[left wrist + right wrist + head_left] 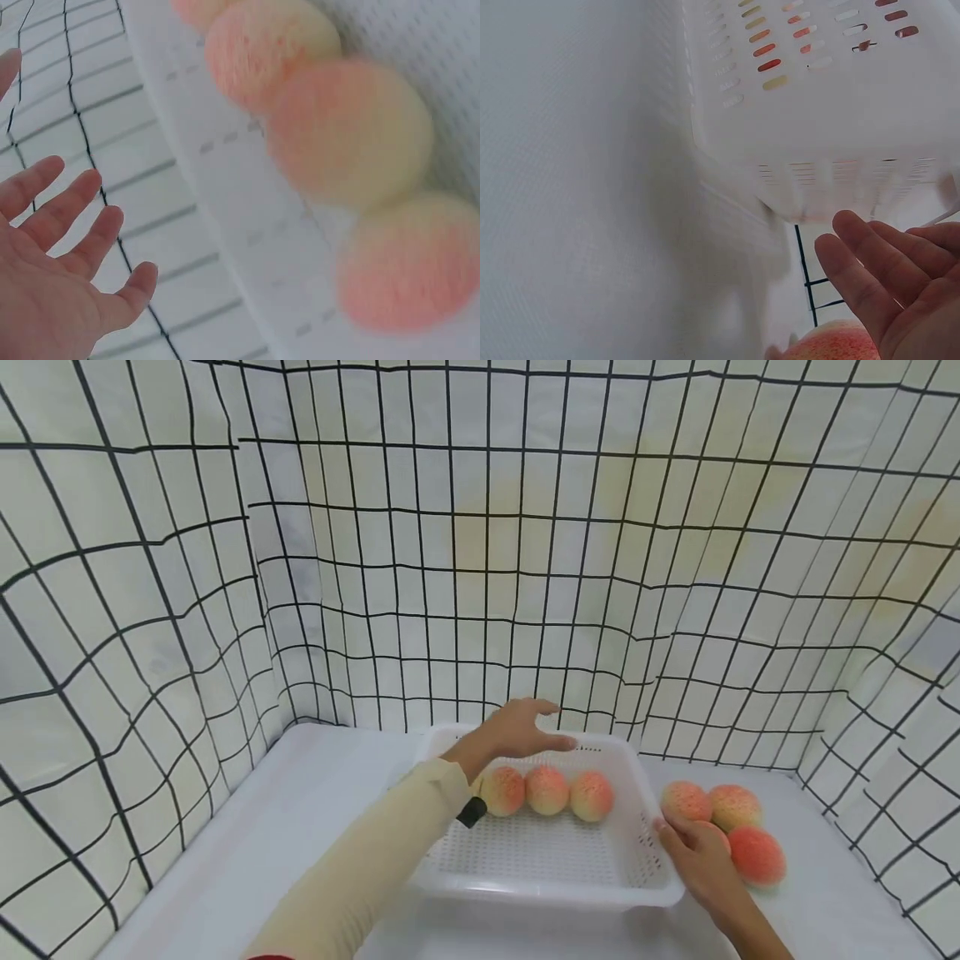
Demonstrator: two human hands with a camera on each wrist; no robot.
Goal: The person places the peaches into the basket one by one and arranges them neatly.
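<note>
At the far left, a black wire grid (147, 542) stands in front of white sheeting and runs round the back to the right side. Inside it lies a flat white table (322, 802). A cream long sleeve (375, 852) with a bit of red at its lower end reaches up from the bottom, a small black device (472, 812) at its cuff. The left hand (517, 729) hangs over the far rim of a white rectangular plastic basket with slotted walls (555, 860), its fingers apart and relaxed, holding nothing. The basket is at the middle of the table. Inside, near its far wall, four round pink-and-yellow fuzzy peaches (547, 790) sit in a row; the leftmost is mostly hidden behind the wrist in the head view, and the left wrist view shows neighbours touching.

At the basket's right wall is the right hand (701, 860), its visible fingers (866, 247) extended rather than curled; whether they touch the wall cannot be told. Just beyond it, four more round peaches, orange-pink to red (757, 856), lie clustered on the table, one partly covered by this hand.
</note>
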